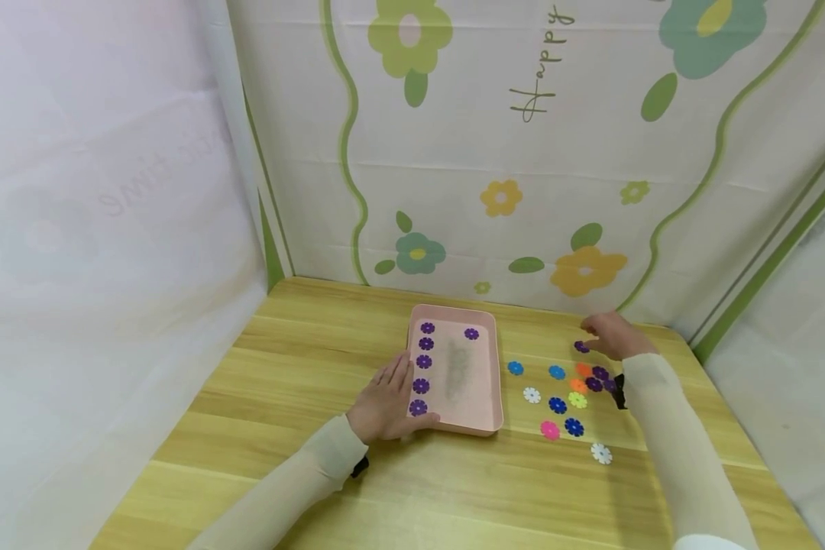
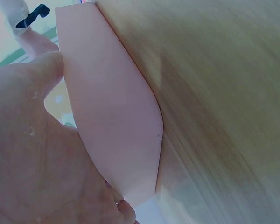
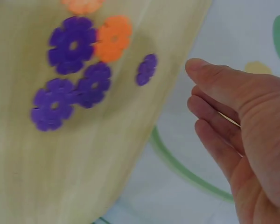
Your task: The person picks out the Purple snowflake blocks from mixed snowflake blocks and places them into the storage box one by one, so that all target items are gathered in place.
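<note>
Sorting step in hand: purple flower pieces go into the pink tray (image 1: 490, 359), which sits mid-worktop toward the back edge. Five are in it: four in a column along its left side, one at the back right.

Left hand (image 1: 385, 403) lies flat against the tray's front-left corner, fingers straight, steadying it.

Right hand (image 1: 612, 334) is near the back-right corner of the worktop, fingers relaxed and holding nothing, tips just beside a lone purple flower (image 1: 581, 347).

More purple ones (image 3: 73, 45) lie in the mixed scatter (image 1: 558, 405) right of the tray.

Next move, as I judge it: pinch that lone piece cleanly, carry it left, and set it in the tray's second column.
</note>
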{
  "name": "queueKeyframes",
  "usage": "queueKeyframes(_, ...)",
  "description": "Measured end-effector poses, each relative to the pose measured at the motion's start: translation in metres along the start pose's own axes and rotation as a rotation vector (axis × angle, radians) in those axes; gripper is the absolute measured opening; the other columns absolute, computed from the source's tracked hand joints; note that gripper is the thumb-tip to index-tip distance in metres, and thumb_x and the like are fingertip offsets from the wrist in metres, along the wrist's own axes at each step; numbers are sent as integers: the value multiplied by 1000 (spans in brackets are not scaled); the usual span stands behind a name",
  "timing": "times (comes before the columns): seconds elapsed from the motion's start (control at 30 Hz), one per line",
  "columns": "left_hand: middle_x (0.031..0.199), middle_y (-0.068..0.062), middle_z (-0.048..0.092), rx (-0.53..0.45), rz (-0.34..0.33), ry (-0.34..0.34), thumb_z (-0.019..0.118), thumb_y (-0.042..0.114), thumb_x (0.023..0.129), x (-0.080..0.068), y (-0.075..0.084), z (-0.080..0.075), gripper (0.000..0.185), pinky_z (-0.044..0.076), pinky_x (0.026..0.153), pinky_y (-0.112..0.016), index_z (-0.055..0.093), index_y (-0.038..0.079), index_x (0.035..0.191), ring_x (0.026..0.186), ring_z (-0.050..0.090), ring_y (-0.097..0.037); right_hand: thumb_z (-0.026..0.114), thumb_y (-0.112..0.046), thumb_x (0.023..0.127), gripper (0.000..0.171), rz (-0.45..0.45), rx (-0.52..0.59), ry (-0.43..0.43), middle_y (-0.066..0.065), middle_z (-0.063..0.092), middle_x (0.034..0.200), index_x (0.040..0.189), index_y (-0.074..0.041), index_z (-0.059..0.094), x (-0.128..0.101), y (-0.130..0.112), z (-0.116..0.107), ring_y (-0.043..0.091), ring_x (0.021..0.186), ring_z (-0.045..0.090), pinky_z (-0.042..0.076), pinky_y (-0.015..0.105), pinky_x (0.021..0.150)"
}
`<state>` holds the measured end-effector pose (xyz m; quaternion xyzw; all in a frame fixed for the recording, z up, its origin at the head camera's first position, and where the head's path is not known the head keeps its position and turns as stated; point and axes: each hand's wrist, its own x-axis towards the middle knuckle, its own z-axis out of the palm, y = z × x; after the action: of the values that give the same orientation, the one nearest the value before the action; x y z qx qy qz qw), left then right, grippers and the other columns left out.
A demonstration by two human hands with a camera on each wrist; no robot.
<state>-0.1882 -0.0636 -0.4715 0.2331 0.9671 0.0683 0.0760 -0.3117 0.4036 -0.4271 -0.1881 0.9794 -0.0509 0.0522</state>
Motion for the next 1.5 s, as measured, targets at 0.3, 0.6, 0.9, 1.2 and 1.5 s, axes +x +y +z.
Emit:
queueKeyframes(0.3,176,-24,17,2,2,4,50,76,97,0,1,0,110,27,132,-51,23,-6,165,163,23,-39,69,-7,100,48,110,71,-54,39,61,137,143,12,55,-2,12,27,54,119,65,57,63,98)
queueKeyframes(0.6,177,-22,14,6,-4,-10,46,80,97,3,-1,3,112,25,133,-50,20,-4,166,164,20,-38,67,-4,101,43,104,99,-4,39,63,135,140,11,59,1,24,52,44,108,72,61,58,93)
queueKeyframes(0.9,177,-22,11,-1,-10,-19,46,80,97,4,-1,4,113,24,134,-50,18,-3,167,165,18,-38,69,-8,99,37,134,171,8,33,70,118,130,12,65,4,29,55,32,94,70,61,57,87)
queueKeyframes(1.2,177,-23,15,-13,-2,14,49,79,96,4,-2,6,113,26,133,-50,20,-5,166,164,21,-38,72,-21,101,18,213,312,-96,12,75,97,103,-3,76,0,35,47,18,76,66,57,35,68)
queueKeyframes(1.5,177,-23,14,-12,-9,1,48,80,96,4,-1,5,114,26,133,-50,19,-4,167,164,19,-38,64,-16,103,19,164,283,-123,11,74,87,98,-3,77,-10,25,24,16,70,57,50,31,65)
